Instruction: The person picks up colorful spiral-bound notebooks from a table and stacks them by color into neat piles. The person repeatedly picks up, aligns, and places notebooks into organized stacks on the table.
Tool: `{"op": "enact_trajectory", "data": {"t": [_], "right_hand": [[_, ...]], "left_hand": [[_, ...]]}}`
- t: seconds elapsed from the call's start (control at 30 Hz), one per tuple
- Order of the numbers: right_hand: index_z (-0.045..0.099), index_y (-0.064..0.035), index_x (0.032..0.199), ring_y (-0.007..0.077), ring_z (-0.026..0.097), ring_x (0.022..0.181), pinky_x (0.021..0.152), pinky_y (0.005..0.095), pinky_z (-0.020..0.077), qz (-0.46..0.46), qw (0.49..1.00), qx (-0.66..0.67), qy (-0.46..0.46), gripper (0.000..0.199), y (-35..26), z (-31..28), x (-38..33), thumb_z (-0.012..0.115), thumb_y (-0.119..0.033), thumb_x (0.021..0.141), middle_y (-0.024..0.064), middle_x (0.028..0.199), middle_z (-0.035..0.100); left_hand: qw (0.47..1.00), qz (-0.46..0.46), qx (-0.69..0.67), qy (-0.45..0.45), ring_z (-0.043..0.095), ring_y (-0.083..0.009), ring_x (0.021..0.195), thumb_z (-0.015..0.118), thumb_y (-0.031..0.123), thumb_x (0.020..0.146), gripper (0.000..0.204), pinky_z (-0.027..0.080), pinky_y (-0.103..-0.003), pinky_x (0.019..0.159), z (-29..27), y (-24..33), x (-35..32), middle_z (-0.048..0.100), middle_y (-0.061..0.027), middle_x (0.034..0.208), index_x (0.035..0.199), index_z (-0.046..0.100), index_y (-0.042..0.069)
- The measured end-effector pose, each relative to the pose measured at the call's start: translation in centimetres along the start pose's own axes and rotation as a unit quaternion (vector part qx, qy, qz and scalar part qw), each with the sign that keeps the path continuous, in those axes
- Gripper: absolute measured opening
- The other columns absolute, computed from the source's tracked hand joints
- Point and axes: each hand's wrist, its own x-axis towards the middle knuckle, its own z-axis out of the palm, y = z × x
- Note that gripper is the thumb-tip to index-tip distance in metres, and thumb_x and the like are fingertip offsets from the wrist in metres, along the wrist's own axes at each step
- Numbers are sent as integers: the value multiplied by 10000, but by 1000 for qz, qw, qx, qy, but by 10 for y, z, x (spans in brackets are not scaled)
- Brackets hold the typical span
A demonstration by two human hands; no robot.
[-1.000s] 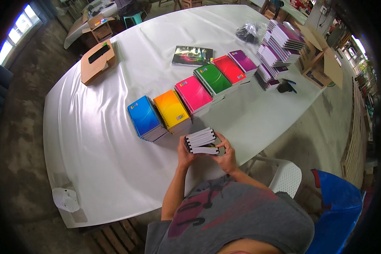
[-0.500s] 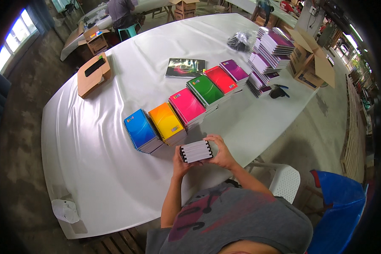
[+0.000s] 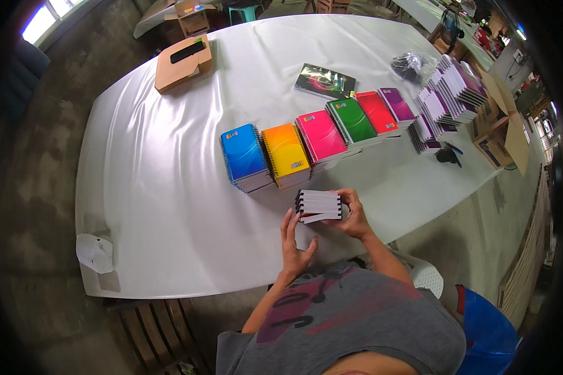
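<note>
Our right hand (image 3: 355,215) pinches a small stack of notebooks (image 3: 319,205) by its right end, just over the table (image 3: 169,187). Our left hand (image 3: 294,240) is spread open below it. The stack looks stiff but could slide apart, so squeeze both ends.

My right hand (image 3: 355,215) is curled, fingers wrapped forward and thumb on the near side, gripping. My left hand (image 3: 296,245) is spread flat, palm facing right, fingers pointing up. Both forearms rise from my chest, elbows bent.
</note>
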Motion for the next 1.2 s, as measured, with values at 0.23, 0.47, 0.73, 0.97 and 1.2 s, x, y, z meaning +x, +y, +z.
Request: {"op": "enact_trajectory", "data": {"t": [0.23, 0.47, 0.73, 0.97, 1.2], "right_hand": [[401, -63, 1112, 212, 537, 1054, 944, 357, 404, 11, 1000, -15, 6, 700, -2, -2, 7, 837, -97, 565, 100, 1085, 554], [421, -51, 1101, 207, 546, 1045, 950, 357, 392, 13, 999, 26, 21, 683, -4, 1, 5, 841, -126, 567, 98, 1064, 570], [435, -66, 1095, 194, 545, 1045, 957, 353, 377, 29, 999, 13, 27, 675, 1, 0, -1, 843, -118, 560, 93, 1068, 579], [431, -80, 1105, 188, 516, 1083, 965, 351, 365, 22, 1000, 22, 7, 678, 8, -2, -3, 839, -112, 565, 78, 1136, 551], [442, -70, 1163, 192, 503, 1086, 962, 313, 366, 2, 999, -40, -4, 636, 9, 4, -3, 786, -83, 628, 66, 1136, 534]], "left_hand": [[1000, -6, -18, -10, 373, -258, 1186, 775, 135, 579, 828, 277, -376, 1025, -11, -2, 18, 405, -122, 1224, 1272, 326, 71], [999, -16, 50, -11, 417, -226, 992, 813, 180, 552, 842, 330, -354, 917, -14, -5, 39, 478, -79, 1042, 1256, 364, 67], [999, -31, 31, -18, 420, -231, 901, 806, 146, 548, 667, 346, -351, 855, -12, -8, 48, 498, -54, 922, 1130, 485, 84], [991, 32, -95, -84, 472, -280, 1050, 842, 134, 529, 723, 360, -401, 947, -17, -33, 61, 489, -129, 1045, 1099, 401, 72], [990, 7, -51, -133, 522, -263, 1040, 844, 92, 543, 829, 412, -378, 911, -22, -29, 67, 505, -132, 1113, 1203, 345, 44]]}}
